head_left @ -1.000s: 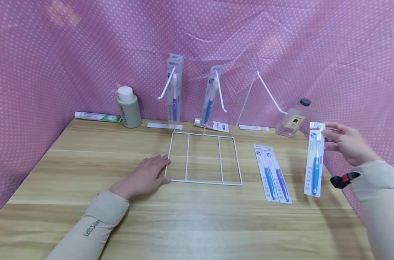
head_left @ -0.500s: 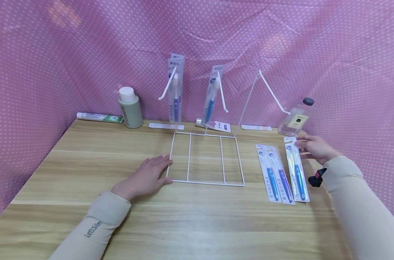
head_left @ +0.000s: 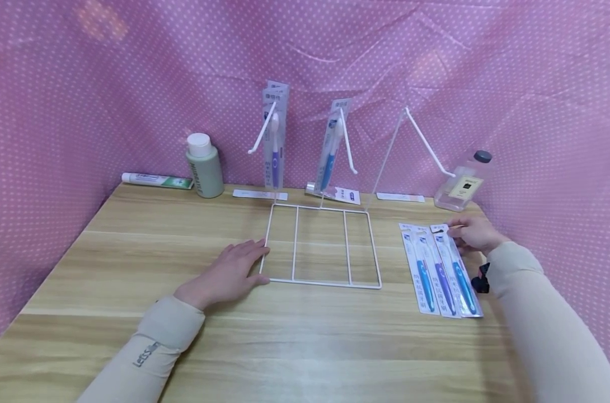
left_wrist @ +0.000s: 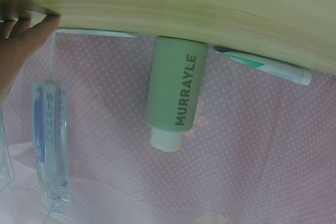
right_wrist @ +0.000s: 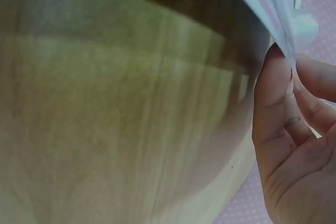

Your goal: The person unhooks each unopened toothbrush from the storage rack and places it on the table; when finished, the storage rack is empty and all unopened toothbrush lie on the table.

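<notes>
Right hand (head_left: pixel 473 234) at the far right of the light wooden table (head_left: pixel 305 336), fingertips pinching the top edge of a carded blue toothbrush in clear blister pack (head_left: pixel 458 271) — the pack lying flat on the wood, rightmost in a row of 3, touching or slightly overlapping the purple carded toothbrush (head_left: pixel 440 273) beside it, with another blue carded toothbrush (head_left: pixel 420 268) at the left of the row. In the right wrist view, thumb and fingers (right_wrist: pixel 275 103) closed on the corner of the pack (right_wrist: pixel 273 3). Left hand (head_left: pixel 226 274) flat on the table, fingers spread and relaxed, touching the left front corner of the white wire display rack (head_left: pixel 322 246). On the rack's hooks, 2 hanging packs: purple toothbrush (head_left: pixel 275 140) and blue one (head_left: pixel 331 146). Behind — green round bottle with white cap (head_left: pixel 203 165), toothpaste tube (head_left: pixel 156 179), clear square bottle with dark cap (head_left: pixel 463 182), all against the pink dotted cloth (head_left: pixel 134 84).
</notes>
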Motion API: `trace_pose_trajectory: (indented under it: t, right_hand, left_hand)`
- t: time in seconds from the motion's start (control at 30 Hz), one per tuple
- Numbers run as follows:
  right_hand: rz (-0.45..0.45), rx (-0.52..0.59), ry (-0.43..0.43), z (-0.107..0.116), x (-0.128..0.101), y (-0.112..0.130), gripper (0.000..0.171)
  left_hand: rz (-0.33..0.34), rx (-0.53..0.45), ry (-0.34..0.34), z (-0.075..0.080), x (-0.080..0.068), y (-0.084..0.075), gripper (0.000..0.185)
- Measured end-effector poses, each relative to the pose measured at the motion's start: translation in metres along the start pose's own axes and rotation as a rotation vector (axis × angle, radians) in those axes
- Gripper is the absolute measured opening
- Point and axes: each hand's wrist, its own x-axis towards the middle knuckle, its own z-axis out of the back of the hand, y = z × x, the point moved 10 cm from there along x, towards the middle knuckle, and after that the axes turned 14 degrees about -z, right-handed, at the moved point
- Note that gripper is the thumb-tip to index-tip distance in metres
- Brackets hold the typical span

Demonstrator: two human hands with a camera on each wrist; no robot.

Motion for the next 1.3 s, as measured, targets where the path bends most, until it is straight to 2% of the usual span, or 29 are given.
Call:
trace_pose_trajectory:
  t: [0.27,0.67,1.0,1.13,1.3]
  right_hand:
    - [-0.021,-0.067,-0.036,-0.005,-0.002,0.001,0.041]
    - [-0.104,-0.082,-0.057,-0.003,-0.002,-0.005,0.043]
    - [-0.083,-0.082,-0.096,-0.001,-0.003,-0.004,0.043]
    - [-0.001,-0.045,-0.15,0.002,-0.016,0.021,0.047]
    - [0.189,0.004,-0.172,-0.009,-0.051,0.094,0.053]
  left_hand:
    - [-0.001,-0.001,0.004,0.0,0.001,-0.001,0.071]
    - [0.003,0.001,0.009,0.0,0.0,0.0,0.07]
    - [-0.007,0.006,0.0,0.0,0.002,0.0,0.07]
    - [-0.011,0.009,0.0,-0.001,0.002,0.0,0.07]
    - [-0.008,-0.002,-0.004,0.001,0.0,-0.002,0.07]
